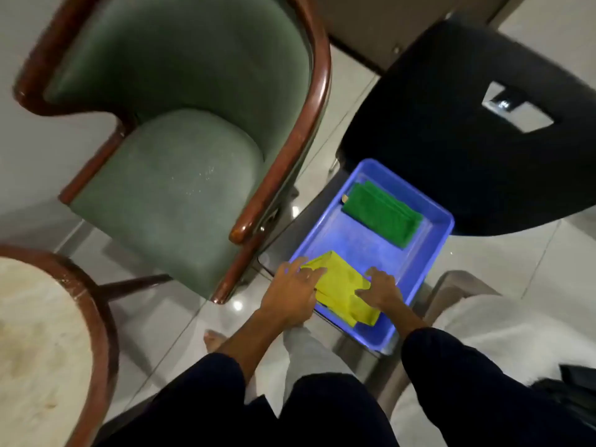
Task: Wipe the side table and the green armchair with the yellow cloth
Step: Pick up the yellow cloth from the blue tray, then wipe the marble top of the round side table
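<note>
Side table (38,333) at lower left, worktop stained. Green armchair (167,162) beside it, seat unoccupied. Left hand (292,293) laid flat on yellow cloth (342,293), grip wide. Cloth folded in near end of blue tray (429,269). Right hand (382,290) pressed on cloth, fingers spread. Green cloth (382,214) at tray's far end.

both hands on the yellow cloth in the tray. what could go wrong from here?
1. The blue tray looks perched on a narrow support with its near corner overhanging; a pull on the yellow cloth might tip it.
2. The green cloth lies in the same tray and could slide or spill out.
3. The left hand and right hand rest flat on the cloth, not visibly gripping; it may unfold and drag when lifted.
</note>
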A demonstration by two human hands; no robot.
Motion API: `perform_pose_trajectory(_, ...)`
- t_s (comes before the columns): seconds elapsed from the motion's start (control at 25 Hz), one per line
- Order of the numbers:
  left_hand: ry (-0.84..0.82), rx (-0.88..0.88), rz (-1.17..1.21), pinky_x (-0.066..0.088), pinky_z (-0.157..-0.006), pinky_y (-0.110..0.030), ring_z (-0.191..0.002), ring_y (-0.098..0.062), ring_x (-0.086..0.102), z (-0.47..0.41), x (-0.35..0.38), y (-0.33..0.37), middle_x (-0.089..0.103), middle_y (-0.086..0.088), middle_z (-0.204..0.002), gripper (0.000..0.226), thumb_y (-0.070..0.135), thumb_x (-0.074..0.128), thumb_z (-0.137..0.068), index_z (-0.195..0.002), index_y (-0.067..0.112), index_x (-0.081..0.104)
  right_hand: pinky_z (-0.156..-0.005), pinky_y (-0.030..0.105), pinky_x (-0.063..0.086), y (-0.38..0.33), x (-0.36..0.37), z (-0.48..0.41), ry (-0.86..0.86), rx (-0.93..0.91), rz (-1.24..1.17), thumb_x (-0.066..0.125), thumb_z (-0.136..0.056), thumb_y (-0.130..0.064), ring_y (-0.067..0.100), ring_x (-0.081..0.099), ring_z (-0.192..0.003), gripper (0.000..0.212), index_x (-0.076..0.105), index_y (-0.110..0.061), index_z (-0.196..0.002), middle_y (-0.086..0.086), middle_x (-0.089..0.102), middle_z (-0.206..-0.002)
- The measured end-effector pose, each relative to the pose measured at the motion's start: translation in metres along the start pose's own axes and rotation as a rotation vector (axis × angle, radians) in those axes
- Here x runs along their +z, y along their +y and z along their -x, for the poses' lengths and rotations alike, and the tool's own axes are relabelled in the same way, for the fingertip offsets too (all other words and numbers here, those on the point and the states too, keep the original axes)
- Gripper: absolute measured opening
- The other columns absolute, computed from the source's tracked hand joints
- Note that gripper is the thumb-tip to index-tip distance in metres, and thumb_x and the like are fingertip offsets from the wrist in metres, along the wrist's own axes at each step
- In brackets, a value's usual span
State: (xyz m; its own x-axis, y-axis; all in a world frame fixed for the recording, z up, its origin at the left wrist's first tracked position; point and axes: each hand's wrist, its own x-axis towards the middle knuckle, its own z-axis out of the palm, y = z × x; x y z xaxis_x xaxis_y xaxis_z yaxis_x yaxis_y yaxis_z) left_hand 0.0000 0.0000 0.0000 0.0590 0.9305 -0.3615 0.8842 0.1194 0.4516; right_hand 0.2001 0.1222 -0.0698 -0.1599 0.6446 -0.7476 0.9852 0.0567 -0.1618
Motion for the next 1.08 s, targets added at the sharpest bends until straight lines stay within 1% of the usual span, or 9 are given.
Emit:
perform_pose_trajectory(0.08,-0.163,-0.032,0.018,0.031,-0.105,-0.042,-0.141,-0.027,0.031,0.015,0.017,0.003,0.053,-0.009,-0.141,0.055,0.021,0.045,-0.089,-0.143,0.021,0.039,-0.099,0.045,0.043,0.004,0.014,-0.008,-0.053,0.065,0.061,0.074,-0.078,-0.031,0.036,0.047,-0.128,0.065,0.043,-0.014,-0.132,0.013,0.054,-0.132)
perform_pose_trajectory(0.2,-0.259,-0.012,-0.061,0.037,-0.099,-0.044,-0.133,-0.029,0.038,0.044,0.027,-0.002,0.054,-0.009,-0.137,0.050,0.023,0.046,-0.088,-0.137,0.020,0.042,-0.100,0.044,0.046,0.000,0.016,-0.010,-0.146,0.049,0.080,0.070,-0.080,-0.025,0.035,0.054,-0.123,0.048,0.053,-0.013,-0.123,0.013,0.060,-0.127)
perform_pose_trajectory(0.32,-0.194,-0.041,-0.013,0.036,-0.102,-0.044,-0.135,-0.028,0.036,0.036,0.014,-0.010,0.052,-0.007,-0.139,0.051,0.029,0.049,-0.090,-0.140,0.021,0.040,-0.091,0.043,0.050,-0.025,-0.004,0.006,-0.118,-0.292,0.393,0.063,-0.083,-0.023,0.036,0.053,-0.118,0.033,0.061,-0.012,-0.114,0.016,0.057,-0.121)
perform_pose_trajectory(0.4,-0.109,-0.051,0.000,0.030,-0.108,-0.044,-0.140,-0.024,0.030,0.029,0.004,-0.014,0.039,-0.005,-0.151,0.067,0.043,0.054,-0.089,-0.147,0.025,0.029,-0.082,0.040,0.047,-0.053,-0.019,0.030,-0.009,-0.551,0.588,0.055,-0.085,-0.024,0.035,0.057,-0.109,0.028,0.060,-0.016,-0.111,0.013,0.057,-0.114)
perform_pose_trajectory(0.52,-0.005,-0.098,-0.061,0.022,-0.112,-0.045,-0.143,-0.021,0.025,0.031,-0.010,-0.026,0.031,-0.003,-0.157,0.079,0.055,0.057,-0.084,-0.150,0.026,0.023,-0.077,0.038,0.044,-0.101,-0.046,0.070,0.024,-0.815,0.703,0.043,-0.082,-0.033,0.033,0.063,-0.098,0.032,0.061,-0.020,-0.104,0.009,0.064,-0.103)
perform_pose_trajectory(0.64,0.098,-0.180,0.031,0.030,-0.104,-0.042,-0.124,-0.022,0.051,0.056,-0.025,-0.060,0.066,0.000,-0.125,0.036,0.041,0.050,-0.089,-0.122,0.027,0.057,-0.070,0.035,0.046,-0.148,-0.073,0.094,-0.023,-0.762,0.547,0.060,-0.081,-0.032,0.028,0.065,-0.098,0.021,0.060,-0.028,-0.102,-0.001,0.069,-0.100)
perform_pose_trajectory(0.72,0.183,-0.271,0.231,0.042,-0.091,-0.039,-0.105,-0.025,0.063,0.095,-0.031,-0.098,0.073,0.000,-0.107,0.028,0.037,0.051,-0.088,-0.108,0.023,0.064,-0.071,0.035,0.051,-0.189,-0.070,0.106,-0.088,-0.697,0.382,0.069,-0.077,-0.030,0.026,0.067,-0.089,0.019,0.060,-0.030,-0.093,-0.004,0.069,-0.087)
perform_pose_trajectory(0.92,0.409,-0.618,0.626,0.050,-0.079,-0.036,-0.098,-0.030,0.066,0.221,-0.016,-0.214,0.074,-0.006,-0.104,0.027,0.040,0.056,-0.090,-0.108,0.022,0.063,-0.065,0.031,0.044,-0.318,0.042,0.132,-0.157,-0.659,-0.146,0.069,-0.066,-0.016,0.018,0.054,-0.071,0.021,0.055,-0.022,-0.080,-0.002,0.058,-0.072)
perform_pose_trajectory(1.08,0.538,-0.862,0.791,0.051,-0.080,-0.040,-0.097,-0.024,0.068,0.304,0.032,-0.291,0.073,-0.009,-0.106,0.023,0.035,0.055,-0.095,-0.111,0.022,0.063,-0.070,0.028,0.040,-0.430,0.164,0.129,-0.032,-0.684,-0.144,0.070,-0.077,-0.007,0.022,0.055,-0.080,0.030,0.056,-0.010,-0.103,-0.002,0.057,-0.078)
